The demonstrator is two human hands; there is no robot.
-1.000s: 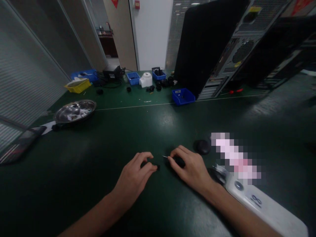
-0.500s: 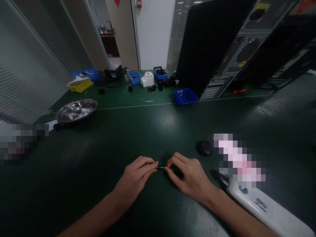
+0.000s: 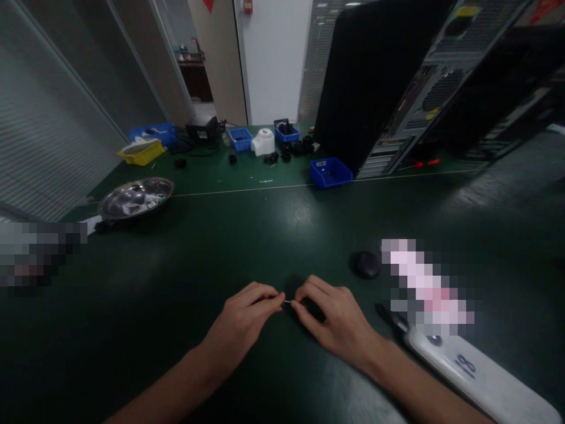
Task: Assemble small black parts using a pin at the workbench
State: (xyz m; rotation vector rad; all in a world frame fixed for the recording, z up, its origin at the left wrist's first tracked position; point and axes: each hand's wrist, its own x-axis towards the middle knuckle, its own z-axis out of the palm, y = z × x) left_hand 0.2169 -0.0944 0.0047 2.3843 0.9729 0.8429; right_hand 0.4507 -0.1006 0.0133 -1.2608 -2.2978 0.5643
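Observation:
My left hand (image 3: 247, 315) and my right hand (image 3: 329, 315) rest close together on the dark green table (image 3: 273, 229), fingertips almost touching. Between them a thin silver pin (image 3: 287, 302) shows, pinched at the tips of both hands. My right hand also covers a small black part (image 3: 314, 307), mostly hidden under the fingers. What my left hand's curled fingers enclose is hidden. A round black cap (image 3: 366, 264) lies on the table just beyond my right hand.
A white electric screwdriver (image 3: 468, 371) marked 18 lies at the right. A steel bowl (image 3: 135, 198) sits at the left. Blue bins (image 3: 330, 171), a yellow bin (image 3: 140, 152), a white housing (image 3: 262, 142) and black parts line the back. Tilted computer cases (image 3: 410, 76) stand at the back right.
My hands have drawn together from slightly apart. The silver pin, first sticking out of my right hand, is now held between both hands' fingertips.

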